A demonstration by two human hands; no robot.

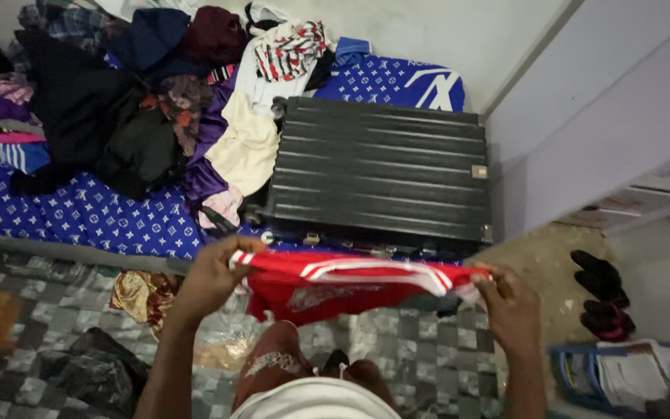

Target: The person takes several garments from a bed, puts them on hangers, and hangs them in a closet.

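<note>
Hands (219,271) (509,302) stretch soft red shirt (335,283) flat

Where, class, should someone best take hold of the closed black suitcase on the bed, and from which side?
Judging by its pose, the black suitcase lies flat with latches along the near edge, facing the person. No handle shows clearly, so probably take a two-handed grip on its short ends, approaching from the near side.

Red garment (335,289) with white stripes — stretched flat, held at both ends.

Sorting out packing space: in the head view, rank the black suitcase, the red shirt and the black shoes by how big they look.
1. Suitcase
2. Red shirt, nearer the camera, so perhaps flattered
3. Shoes
</note>
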